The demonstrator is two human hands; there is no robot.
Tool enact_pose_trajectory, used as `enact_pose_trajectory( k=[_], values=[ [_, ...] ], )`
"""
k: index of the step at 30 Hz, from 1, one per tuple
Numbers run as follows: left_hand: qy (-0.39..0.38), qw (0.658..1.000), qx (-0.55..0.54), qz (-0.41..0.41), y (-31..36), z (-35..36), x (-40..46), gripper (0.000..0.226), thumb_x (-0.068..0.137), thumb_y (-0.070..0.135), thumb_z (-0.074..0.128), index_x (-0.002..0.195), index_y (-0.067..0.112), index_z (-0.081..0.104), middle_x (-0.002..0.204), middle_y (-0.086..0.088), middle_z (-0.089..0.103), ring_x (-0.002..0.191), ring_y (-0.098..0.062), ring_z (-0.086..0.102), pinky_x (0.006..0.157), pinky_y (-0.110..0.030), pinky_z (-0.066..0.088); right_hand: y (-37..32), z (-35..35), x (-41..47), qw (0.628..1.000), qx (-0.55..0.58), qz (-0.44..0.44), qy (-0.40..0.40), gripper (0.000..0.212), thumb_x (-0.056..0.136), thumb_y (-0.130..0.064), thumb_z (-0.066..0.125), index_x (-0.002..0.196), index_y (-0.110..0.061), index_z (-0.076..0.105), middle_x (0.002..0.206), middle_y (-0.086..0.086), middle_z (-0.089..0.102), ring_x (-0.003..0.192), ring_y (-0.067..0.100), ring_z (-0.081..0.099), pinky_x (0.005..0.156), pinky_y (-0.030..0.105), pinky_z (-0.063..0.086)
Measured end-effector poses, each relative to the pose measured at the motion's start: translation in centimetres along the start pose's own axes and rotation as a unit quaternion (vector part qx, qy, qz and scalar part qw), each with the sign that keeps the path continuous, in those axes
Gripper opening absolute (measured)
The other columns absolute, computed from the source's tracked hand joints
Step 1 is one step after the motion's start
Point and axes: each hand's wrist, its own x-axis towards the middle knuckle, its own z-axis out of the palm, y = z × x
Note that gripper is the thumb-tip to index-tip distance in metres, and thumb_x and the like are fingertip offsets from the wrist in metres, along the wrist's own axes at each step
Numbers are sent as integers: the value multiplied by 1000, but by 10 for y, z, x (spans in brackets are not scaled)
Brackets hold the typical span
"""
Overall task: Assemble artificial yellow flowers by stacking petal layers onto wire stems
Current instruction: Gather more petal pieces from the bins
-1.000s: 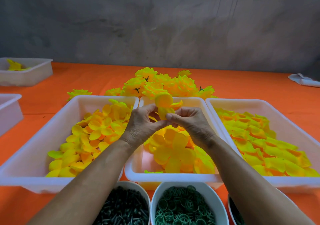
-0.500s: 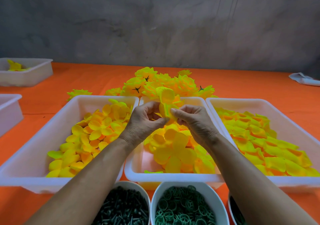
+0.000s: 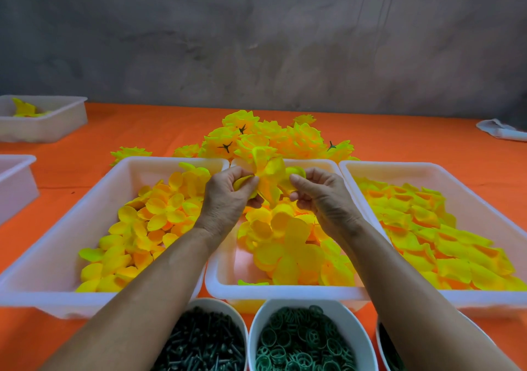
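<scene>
- Yellow fabric petal layer [image 3: 268, 175], thin and floppy, is held up over the far end of the middle tray [image 3: 285, 292], between my two hands and clear of the loose petals below.
- Left hand [image 3: 228, 196]: fingers curled, thumb and fingertips pinching the left side of the layer; something yellow sits in the palm, possibly the part-built bud. No wire stem visible to me here, so I cannot tell whether the layer is already threaded.
- Right hand [image 3: 322, 196]: thumb and forefinger pinching the right-hand lobe, other fingers curled loosely underneath.
- Position note: the layer's centre sits in the gap between the two pinches, lobes fanning up and away above the fingers.
- Judgement on technique: keep both pinches light and near the centre hole, spread the lobes flat before pushing down, and turn the layer so its lobes fall between those beneath.
- Risk, as I judge it: creasing, or two layers sticking together.
- Finished flowers [image 3: 273, 139] are heaped on the orange surface [image 3: 128, 131] beyond the trays.
</scene>
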Motion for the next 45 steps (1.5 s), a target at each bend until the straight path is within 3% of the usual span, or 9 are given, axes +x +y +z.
enact_pose_trajectory(
  k=[10,19,25,30,34,36,39,41,45],
  values=[
    [41,997,60,-4,-4,-1,2,16,90,7,59,75,11,57,58,-11,63,46,-17,63,53,-36,56,1,-1,2,997,23,-9,72,6,82,-3,66,83,-6,61,63,1,68,56,8,63,56,19,52],
    [133,986,102,9,0,-4,2,10,88,5,58,80,2,61,62,-18,61,38,-8,57,42,-15,44,-2,-6,5,991,80,-9,105,13,80,1,65,81,-11,63,62,-3,60,57,9,53,53,17,43],
    [148,975,156,60,-2,-5,4,14,90,14,62,88,4,70,56,-17,61,47,-24,53,62,-40,53,-5,-9,4,993,69,3,91,6,80,-12,65,77,-18,66,71,-5,69,67,11,61,60,23,45],
    [121,963,230,74,-5,-3,6,24,93,9,55,110,-2,68,82,-28,68,76,-39,67,76,-45,53,-8,-8,4,995,98,12,28,8,86,-12,58,86,-10,66,80,7,70,67,15,65,50,22,49],
    [89,938,322,87,-7,-1,7,28,91,3,54,117,-1,65,109,-26,65,101,-39,61,89,-40,44,-9,-4,4,995,98,31,10,45,81,-21,59,115,8,59,117,29,61,99,35,59,79,48,52],
    [93,928,350,90,-7,-1,6,29,91,3,53,118,1,64,109,-27,64,100,-40,60,86,-41,42,-9,-4,4,994,102,27,4,41,79,-23,60,109,4,64,108,23,67,93,30,65,70,38,55],
    [114,914,379,91,-6,0,5,30,91,3,52,118,0,63,104,-28,64,97,-42,59,81,-44,42,-6,-7,6,992,125,20,-8,25,79,-24,61,91,-6,74,99,15,70,91,28,66,80,44,55],
    [138,908,388,83,-6,0,5,29,92,3,51,119,0,63,104,-28,64,97,-42,58,81,-44,41,-6,-8,7,990,139,4,-4,26,86,-21,57,71,-17,78,82,3,74,76,16,70,64,32,58],
    [180,902,391,36,-5,-3,6,24,93,5,49,106,-7,65,102,-31,63,96,-45,56,79,-45,35,-6,-9,8,978,188,1,88,31,92,-13,55,62,-10,57,49,-6,51,43,8,50,46,22,41]
  ],
)
